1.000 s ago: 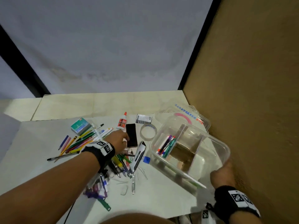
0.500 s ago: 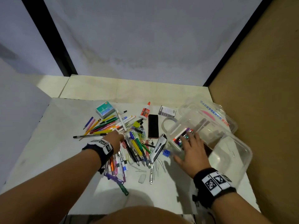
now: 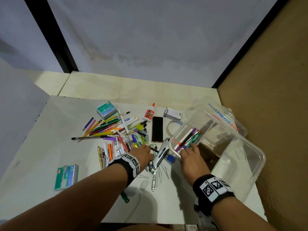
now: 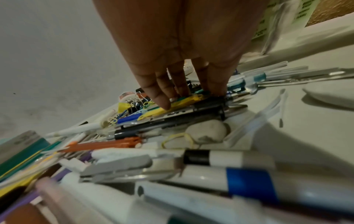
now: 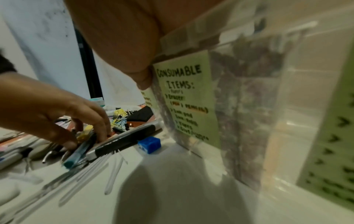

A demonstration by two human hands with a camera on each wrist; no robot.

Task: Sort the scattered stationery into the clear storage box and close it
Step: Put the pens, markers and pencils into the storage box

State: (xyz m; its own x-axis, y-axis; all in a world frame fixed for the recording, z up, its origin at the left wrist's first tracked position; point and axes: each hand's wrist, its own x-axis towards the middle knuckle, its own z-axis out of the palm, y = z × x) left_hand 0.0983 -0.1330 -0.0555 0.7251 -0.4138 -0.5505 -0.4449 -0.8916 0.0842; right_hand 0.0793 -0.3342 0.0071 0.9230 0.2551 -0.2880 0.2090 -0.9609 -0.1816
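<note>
My left hand comes down on the heap of pens, its grip loose with the fingers spread and nearly straight, tips pressing a yellow pen and the black barrel just beside it; nothing is clamped. My right hand rests on the near rim of the clear storage box, thumb against the outer wall; whether its fingers curl over the rim I cannot tell. The box is thin, glossy plastic with rounded corners, standing at the right edge of the white surface, close to the brown board wall. A few slim markers lie in its far-left compartment. The right wrist view alone shows a green paper label reading "CONSUMABLE ITEMS" on the box wall, and a small blue block just beside the box; the left wrist view alone shows a rounded grey eraser and a yellow rubber band among the barrels. To the left of the heap the surface lies bare out to its edge.
</note>
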